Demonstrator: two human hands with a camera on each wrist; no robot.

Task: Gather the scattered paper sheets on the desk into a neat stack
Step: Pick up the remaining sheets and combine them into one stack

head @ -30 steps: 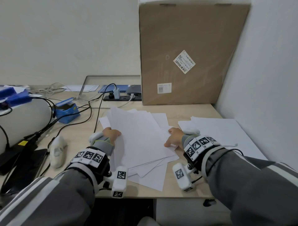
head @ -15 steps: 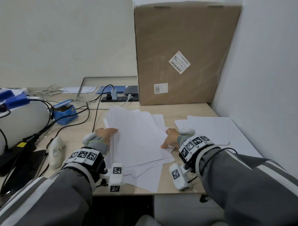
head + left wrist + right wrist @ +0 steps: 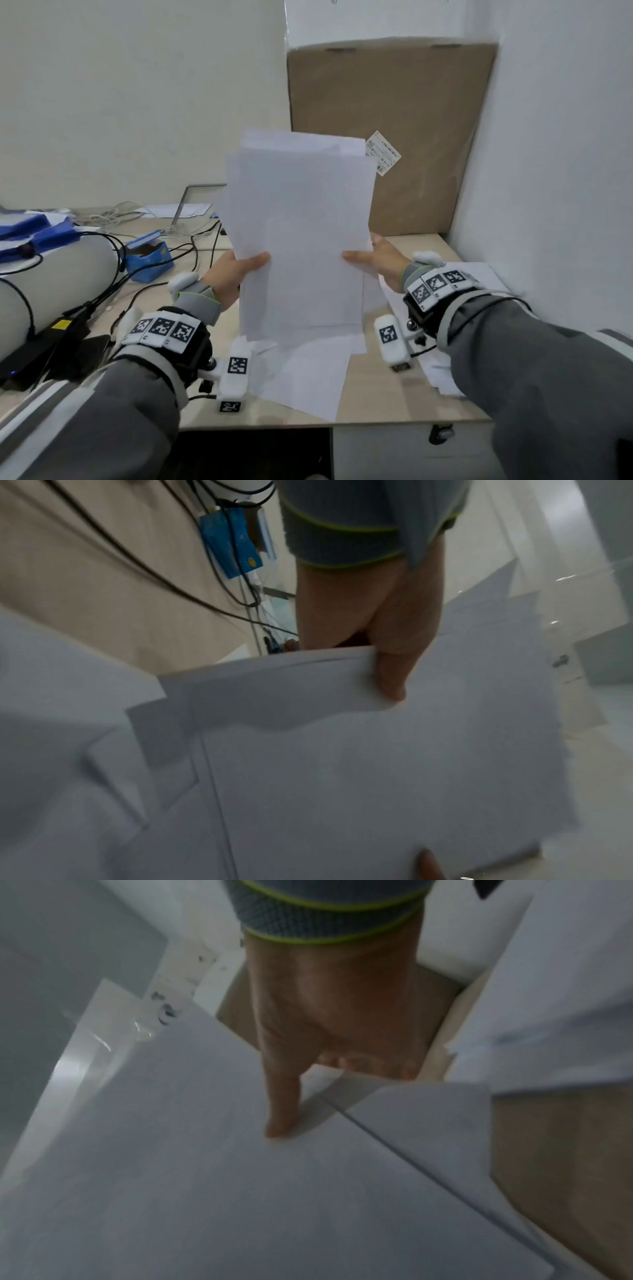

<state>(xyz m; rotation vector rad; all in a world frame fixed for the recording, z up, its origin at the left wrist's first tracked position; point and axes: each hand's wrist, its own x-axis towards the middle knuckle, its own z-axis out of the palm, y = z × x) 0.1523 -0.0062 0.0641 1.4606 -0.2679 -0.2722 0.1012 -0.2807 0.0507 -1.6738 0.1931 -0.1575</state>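
Note:
A bundle of white paper sheets [image 3: 301, 233] stands nearly upright above the desk, its edges uneven at the top. My left hand [image 3: 236, 270] grips its left edge, thumb in front [image 3: 390, 674]. My right hand [image 3: 373, 260] grips its right edge, thumb on the front face [image 3: 281, 1118], the other fingers behind. More white sheets [image 3: 308, 377] lie flat on the desk below the bundle. Another loose sheet [image 3: 479, 277] lies at the right, partly under my right arm.
A big brown cardboard box [image 3: 411, 120] leans against the back wall. At the left are a small blue box [image 3: 149, 255], black cables [image 3: 102, 291] and a white cylinder [image 3: 51, 274]. The wall [image 3: 548, 171] bounds the wooden desk [image 3: 376, 394] on the right.
Both hands took hold of the sheets that lay flat on the desk and lifted them up to stand upright. A few sheets stayed on the desk.

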